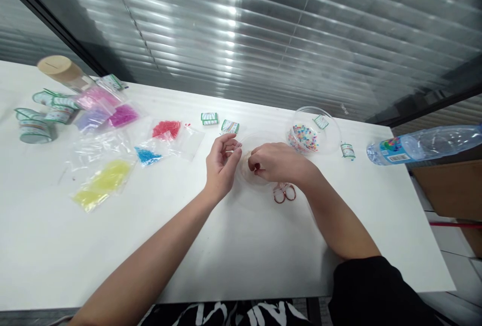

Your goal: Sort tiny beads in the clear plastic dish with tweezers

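Note:
A shallow clear round dish (246, 180) stands at the middle of the table with something pale inside, too blurred to name. My right hand (276, 163) reaches over it from the right, fingers bent down and pinched together. Whatever lies between those fingertips is hidden. At the dish's left rim, my left hand (222, 165) is half curled, thumb and fingers apart, and nothing shows in it. Small scissors with reddish-brown handles (284, 194) lie by the near right side of the dish. Behind my right hand is a clear bowl (331, 151) of multicoloured beads (302, 137).
Left on the white table (226, 255) lie bags of yellow beads (105, 184), blue beads (147, 155), red beads (166, 129) and magenta beads (123, 115). Several green-white packets (209, 118) are scattered about. A wooden-lidded jar (60, 69) and plastic bottle (422, 145) lie at opposite ends.

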`<state>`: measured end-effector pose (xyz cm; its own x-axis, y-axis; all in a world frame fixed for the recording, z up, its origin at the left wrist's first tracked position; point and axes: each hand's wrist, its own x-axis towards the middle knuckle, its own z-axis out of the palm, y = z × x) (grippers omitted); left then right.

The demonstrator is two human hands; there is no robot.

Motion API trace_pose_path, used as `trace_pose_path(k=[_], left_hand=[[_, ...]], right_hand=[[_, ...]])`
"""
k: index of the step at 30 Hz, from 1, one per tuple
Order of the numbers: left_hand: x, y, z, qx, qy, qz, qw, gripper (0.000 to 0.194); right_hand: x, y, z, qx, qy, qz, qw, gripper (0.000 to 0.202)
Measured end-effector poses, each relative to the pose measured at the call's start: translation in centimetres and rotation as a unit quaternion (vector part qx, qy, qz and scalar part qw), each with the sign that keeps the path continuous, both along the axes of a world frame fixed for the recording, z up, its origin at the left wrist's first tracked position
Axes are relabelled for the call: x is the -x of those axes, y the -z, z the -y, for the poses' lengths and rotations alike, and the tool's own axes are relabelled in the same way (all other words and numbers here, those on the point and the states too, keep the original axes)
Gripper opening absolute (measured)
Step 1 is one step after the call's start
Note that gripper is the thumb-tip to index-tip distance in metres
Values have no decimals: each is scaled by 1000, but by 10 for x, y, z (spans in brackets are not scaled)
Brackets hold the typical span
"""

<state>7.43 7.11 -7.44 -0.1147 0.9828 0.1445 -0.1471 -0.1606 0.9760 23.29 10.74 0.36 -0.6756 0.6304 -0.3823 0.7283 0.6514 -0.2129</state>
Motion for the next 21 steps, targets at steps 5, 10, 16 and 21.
trace_pose_path(k=[5, 10, 16, 21], left_hand=[[0, 0, 0, 2, 1, 2, 1000, 34], [0, 2, 0, 2, 1, 8, 1000, 34], [1, 2, 0, -4, 5, 10, 1000, 33], [0, 1, 0, -1, 8, 13, 1000, 33]], right_hand=[[2, -2, 2, -12, 39, 22, 999, 17], [5, 0, 5, -27, 39, 11, 999, 18], [7, 5, 3, -20, 41, -41, 998, 12], [8, 4, 0, -8, 19, -74, 997, 16]])
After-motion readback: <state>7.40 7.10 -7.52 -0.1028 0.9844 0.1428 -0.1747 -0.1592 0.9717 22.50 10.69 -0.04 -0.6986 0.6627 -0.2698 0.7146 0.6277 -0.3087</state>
